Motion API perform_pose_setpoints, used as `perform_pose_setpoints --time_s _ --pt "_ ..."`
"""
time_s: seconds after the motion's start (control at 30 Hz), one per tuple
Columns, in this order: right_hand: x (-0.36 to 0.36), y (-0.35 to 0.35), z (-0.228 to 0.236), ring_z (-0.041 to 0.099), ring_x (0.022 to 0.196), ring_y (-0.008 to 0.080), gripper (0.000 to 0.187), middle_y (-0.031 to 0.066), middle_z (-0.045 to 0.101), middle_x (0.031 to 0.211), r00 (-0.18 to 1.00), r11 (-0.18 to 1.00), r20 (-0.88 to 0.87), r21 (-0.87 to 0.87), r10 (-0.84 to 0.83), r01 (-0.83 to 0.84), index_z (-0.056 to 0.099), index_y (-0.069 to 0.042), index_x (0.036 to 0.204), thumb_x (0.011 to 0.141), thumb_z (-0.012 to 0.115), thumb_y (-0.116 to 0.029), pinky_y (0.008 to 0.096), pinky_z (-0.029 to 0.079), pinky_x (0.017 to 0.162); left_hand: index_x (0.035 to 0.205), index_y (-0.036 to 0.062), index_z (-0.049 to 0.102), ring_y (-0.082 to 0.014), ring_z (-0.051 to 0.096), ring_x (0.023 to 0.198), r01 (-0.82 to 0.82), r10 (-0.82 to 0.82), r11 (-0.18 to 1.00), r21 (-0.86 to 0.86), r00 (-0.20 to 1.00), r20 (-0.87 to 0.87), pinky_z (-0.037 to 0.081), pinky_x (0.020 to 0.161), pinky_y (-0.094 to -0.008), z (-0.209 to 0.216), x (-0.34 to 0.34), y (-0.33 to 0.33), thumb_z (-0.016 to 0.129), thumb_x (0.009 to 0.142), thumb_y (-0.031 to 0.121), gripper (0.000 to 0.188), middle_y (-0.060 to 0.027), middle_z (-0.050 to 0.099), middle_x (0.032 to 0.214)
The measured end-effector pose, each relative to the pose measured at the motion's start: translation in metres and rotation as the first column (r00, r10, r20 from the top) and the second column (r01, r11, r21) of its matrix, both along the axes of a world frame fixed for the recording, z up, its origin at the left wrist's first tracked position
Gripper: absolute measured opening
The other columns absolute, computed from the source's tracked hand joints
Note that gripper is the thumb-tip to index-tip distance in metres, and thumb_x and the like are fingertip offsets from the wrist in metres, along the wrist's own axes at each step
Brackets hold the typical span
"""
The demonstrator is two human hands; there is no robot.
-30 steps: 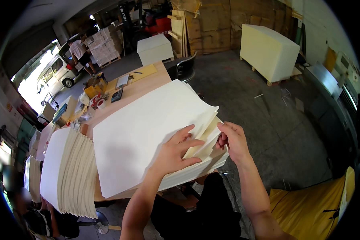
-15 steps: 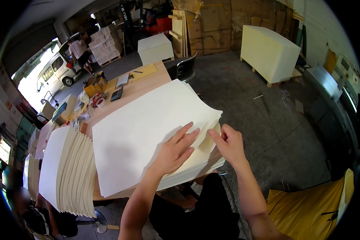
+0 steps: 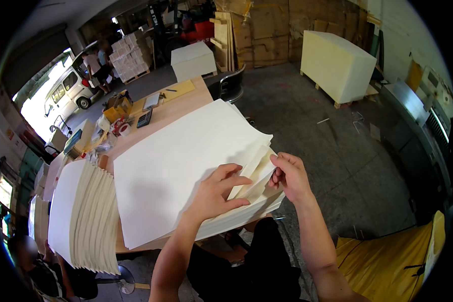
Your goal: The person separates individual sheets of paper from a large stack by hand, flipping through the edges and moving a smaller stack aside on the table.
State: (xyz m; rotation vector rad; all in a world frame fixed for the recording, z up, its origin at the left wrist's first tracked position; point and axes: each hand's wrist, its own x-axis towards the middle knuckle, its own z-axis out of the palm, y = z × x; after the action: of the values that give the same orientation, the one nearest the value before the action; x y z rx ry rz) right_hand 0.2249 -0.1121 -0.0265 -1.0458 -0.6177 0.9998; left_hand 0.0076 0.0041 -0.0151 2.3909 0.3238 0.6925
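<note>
A tall stack of large white paper sheets [image 3: 166,171] lies on the wooden table in front of me. Its near right corner is parted, and several sheets there bend upward. My left hand [image 3: 216,194] rests on the top of the stack beside these bent sheets, its fingers spread and slightly curled. At the corner, my right hand [image 3: 291,177] pinches the edge of the paper sheets [image 3: 259,173] between thumb and fingers. A second stack of paper [image 3: 93,216], its edges fanned in layers, lies left of the main one.
On the wooden table [image 3: 196,98] stand a calculator [image 3: 144,118], a tape roll [image 3: 124,130] and a yellow box [image 3: 117,107]. A black chair [image 3: 231,85] is behind it. Right is a machine [image 3: 412,113]; a yellow cover [image 3: 387,256] lies near right. Someone sits lower left [image 3: 40,272].
My right hand has closed on the corner sheets. My left fingers have curled more, and the sheets between my hands now stand further apart. A second person shows near the van.
</note>
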Motion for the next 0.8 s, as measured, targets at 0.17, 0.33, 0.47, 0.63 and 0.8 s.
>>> perform_pose_setpoints --time_s 0.17,0.33,0.47,0.63,0.8 --pt "-0.002 -0.004 0.003 0.058 0.05 0.0101 0.044 -0.0009 0.055 0.058 0.989 0.997 0.142 -0.055 -0.037 0.045 0.055 -0.011 0.069 0.101 0.069 -0.036 0.0246 0.041 0.047 0.119 0.0181 0.077 -0.0308 0.064 0.121 0.022 -0.022 1.0 -0.018 1.0 0.022 0.055 0.099 -0.0391 -0.003 -0.001 0.004 0.093 0.073 0.023 0.049 -0.0118 0.061 0.135" --pt "-0.005 -0.005 -0.004 0.058 0.051 0.01 0.044 -0.0011 0.056 0.059 0.958 0.988 0.262 -0.069 -0.118 0.141 0.055 -0.01 0.069 0.101 0.07 -0.037 0.0242 0.041 0.048 0.123 0.0216 0.076 -0.032 0.065 0.122 -0.011 0.011 1.0 -0.009 1.0 0.027 0.055 0.1 -0.0395 -0.002 0.001 0.002 0.081 0.085 0.02 0.039 -0.0141 0.057 0.144" --pt "-0.005 0.002 -0.014 0.06 0.053 0.0119 0.041 0.001 0.058 0.061 0.913 0.988 0.386 -0.027 -0.129 0.151 0.056 -0.009 0.071 0.103 0.065 -0.033 0.0249 0.043 0.049 0.123 0.0178 0.075 -0.0334 0.065 0.123 -0.037 0.037 0.999 -0.01 0.999 0.035 0.055 0.101 -0.0393 0.002 0.001 -0.004 0.075 0.089 0.015 0.034 -0.0169 0.057 0.146" --pt "-0.005 -0.003 0.006 0.063 0.057 0.0138 0.038 0.0036 0.062 0.064 0.998 1.0 -0.053 0.002 0.016 -0.016 0.057 -0.009 0.072 0.105 0.06 -0.027 0.0256 0.045 0.051 0.12 0.0185 0.076 -0.0334 0.065 0.122 0.001 0.0 0.996 0.084 1.0 -0.017 0.055 0.101 -0.0396 0.0 -0.002 0.001 0.08 0.086 0.022 0.034 -0.0162 0.057 0.144" --pt "-0.005 -0.003 0.005 0.063 0.057 0.0137 0.038 0.0036 0.061 0.064 0.998 1.0 -0.06 0.015 0.006 -0.005 0.057 -0.009 0.073 0.106 0.06 -0.028 0.0256 0.045 0.051 0.12 0.0183 0.076 -0.0335 0.065 0.122 0.002 -0.003 0.999 0.035 1.0 0.007 0.055 0.101 -0.0395 0.001 -0.001 -0.001 0.088 0.079 0.026 0.043 -0.0151 0.06 0.14"
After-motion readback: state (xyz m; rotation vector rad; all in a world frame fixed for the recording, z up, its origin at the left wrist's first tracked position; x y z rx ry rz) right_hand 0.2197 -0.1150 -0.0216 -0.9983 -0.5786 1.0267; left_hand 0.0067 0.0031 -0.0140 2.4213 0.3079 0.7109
